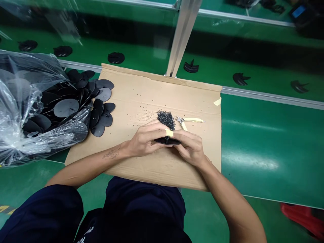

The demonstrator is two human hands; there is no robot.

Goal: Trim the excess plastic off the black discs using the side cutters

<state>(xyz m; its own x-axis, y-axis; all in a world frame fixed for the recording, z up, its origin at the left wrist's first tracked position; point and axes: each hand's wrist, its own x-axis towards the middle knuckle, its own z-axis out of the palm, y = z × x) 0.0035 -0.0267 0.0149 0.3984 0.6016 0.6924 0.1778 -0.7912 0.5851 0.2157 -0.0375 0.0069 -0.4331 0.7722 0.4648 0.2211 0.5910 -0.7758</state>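
Observation:
Between my two hands is a black plastic disc [167,141], held level above the cardboard. My left hand [148,138] grips its left side, fingers curled over the edge. My right hand [189,143] closes on the right side of the same disc. A piece of yellow tape [169,132] is wrapped at a fingertip where the hands meet. Just beyond my fingers lies a heap of small black plastic bits [166,118]. To the right of the heap rest side cutters [188,120] with pale yellow handles, partly behind my right hand.
A cardboard sheet [121,101] covers part of the green table [253,135]. At left, a clear plastic bag [22,111] spills many black discs [66,108]. Several black parts [191,66] stand along the back, behind an upright metal post [182,33]. Something red [301,216] is at lower right.

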